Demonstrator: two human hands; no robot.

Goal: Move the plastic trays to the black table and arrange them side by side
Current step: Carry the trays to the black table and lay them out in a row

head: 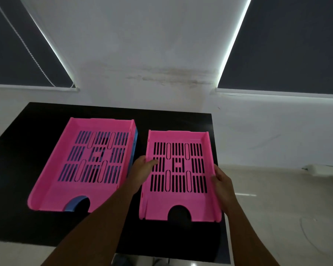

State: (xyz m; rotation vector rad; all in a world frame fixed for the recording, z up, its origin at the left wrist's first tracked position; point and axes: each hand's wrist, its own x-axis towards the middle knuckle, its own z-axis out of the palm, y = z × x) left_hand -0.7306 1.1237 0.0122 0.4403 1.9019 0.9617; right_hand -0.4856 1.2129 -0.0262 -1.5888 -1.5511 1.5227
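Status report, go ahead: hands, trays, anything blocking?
Left hand and right hand grip the right pink tray by its sides on the black table. Left pink tray sits on a blue tray. Nothing blocking.

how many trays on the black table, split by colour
pink trays: 2, one held by both hands, one on the left
blue trays: 1, under the left pink tray, showing at its right edge
total: 3 trays that I can see on the black table
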